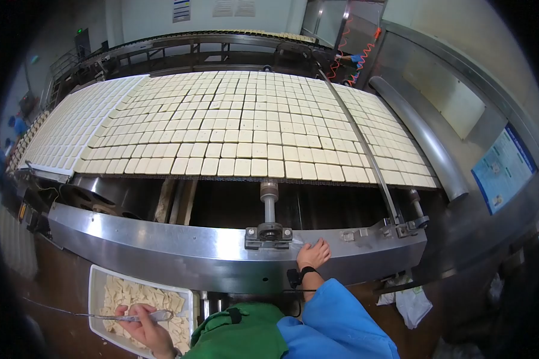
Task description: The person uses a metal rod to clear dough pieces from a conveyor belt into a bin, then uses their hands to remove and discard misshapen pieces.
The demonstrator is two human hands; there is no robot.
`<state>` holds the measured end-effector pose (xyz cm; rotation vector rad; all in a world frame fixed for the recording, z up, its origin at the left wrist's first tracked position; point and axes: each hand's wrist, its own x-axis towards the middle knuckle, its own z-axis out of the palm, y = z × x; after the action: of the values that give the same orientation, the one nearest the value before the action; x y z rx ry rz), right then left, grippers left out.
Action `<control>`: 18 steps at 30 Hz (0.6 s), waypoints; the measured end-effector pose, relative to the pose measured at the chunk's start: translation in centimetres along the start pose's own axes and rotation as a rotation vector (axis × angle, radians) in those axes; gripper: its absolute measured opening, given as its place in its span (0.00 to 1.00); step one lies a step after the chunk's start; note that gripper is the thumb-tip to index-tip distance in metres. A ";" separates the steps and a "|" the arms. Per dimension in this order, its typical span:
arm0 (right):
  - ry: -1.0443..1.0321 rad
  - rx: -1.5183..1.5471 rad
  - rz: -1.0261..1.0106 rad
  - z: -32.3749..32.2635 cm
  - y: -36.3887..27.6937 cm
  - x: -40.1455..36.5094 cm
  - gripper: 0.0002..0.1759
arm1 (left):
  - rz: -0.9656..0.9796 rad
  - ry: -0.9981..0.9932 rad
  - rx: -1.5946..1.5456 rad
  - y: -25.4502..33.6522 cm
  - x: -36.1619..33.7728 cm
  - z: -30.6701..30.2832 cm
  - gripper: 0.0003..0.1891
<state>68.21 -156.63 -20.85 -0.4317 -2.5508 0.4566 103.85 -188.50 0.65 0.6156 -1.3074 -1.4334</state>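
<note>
The right hand (313,254) lies flat on the steel rail (161,248), fingers spread; the left hand (145,326) pinches a metal tool (111,317)

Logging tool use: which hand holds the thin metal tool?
The left hand, gripping the thin metal tool over the white tray of pale pieces; the right hand lies empty on the curved steel conveyor frame.

A wide conveyor belt (221,178), set in a curved steel frame (161,245), carries tight rows of pale square blocks (239,119); a thin metal rail (365,149) crosses over them.
</note>
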 end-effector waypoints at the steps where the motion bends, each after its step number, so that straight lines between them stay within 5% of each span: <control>1: -0.003 0.002 -0.002 0.0 -0.2 -0.1 0.31 | 0.000 0.002 0.000 0.1 0.1 -0.1 0.17; 18: 0.003 -0.030 0.000 0.7 -3.7 -3.0 0.32 | 0.033 -0.060 0.032 -0.2 3.7 -2.5 0.19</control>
<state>69.53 -161.26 -21.23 -0.4427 -2.5571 0.4182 104.86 -192.85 0.74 0.5732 -1.3840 -1.4158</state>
